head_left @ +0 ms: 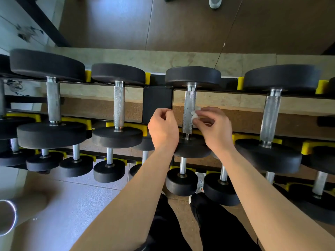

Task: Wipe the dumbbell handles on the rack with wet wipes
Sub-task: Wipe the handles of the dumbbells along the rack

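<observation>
White and crumpled, the wet wipe [195, 115] is pinched in the fingertips of the right hand [214, 129] and pressed against the right side of a knurled steel handle [189, 104], about midway along it. That handle belongs to a black dumbbell [193, 76] lying in yellow cradles [240, 83] on the top tier of the rack [157, 104], just right of the rack's black middle post. The left hand [163, 128] hovers just left of the same handle, fingers curled in with nothing visible in them. The other dumbbells [117, 134] fill the top tier on both sides and the lower tiers.
</observation>
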The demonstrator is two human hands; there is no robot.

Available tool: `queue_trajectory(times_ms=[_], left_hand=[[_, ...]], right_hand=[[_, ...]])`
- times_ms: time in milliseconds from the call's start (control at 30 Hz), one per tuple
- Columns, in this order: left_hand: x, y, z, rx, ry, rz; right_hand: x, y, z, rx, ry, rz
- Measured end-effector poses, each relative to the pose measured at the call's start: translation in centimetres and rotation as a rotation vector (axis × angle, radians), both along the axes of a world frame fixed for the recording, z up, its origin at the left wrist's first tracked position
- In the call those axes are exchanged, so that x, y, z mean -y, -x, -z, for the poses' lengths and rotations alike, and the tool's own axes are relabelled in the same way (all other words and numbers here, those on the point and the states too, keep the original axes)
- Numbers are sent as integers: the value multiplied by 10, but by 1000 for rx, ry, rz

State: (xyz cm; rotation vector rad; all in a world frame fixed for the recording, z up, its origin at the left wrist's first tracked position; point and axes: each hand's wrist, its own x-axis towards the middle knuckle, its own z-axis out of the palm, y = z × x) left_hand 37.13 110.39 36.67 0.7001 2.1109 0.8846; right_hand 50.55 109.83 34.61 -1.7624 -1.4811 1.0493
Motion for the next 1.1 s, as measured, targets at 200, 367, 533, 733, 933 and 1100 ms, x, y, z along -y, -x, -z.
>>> queue_trajectory(times_ms=[200,367,533,733,933,1100], left_hand=[[0,1,1,-2,-2,10],[0,2,2,-13,-4,13],[0,1,1,-21,-3,20],[0,1,-1,-28,4,33],[0,1,1,-28,4,40],[1,1,2,-23,-1,47]], right_hand=[[-11,11,-2,1,-31,118],[-36,24,-6,-48,-120,288],[-29,19,-4,-1,-92,196],[-22,10,-7,-3,-31,119],[-37,27,-12,34,-138,187],[-12,11,-9,81,-41,-15]])
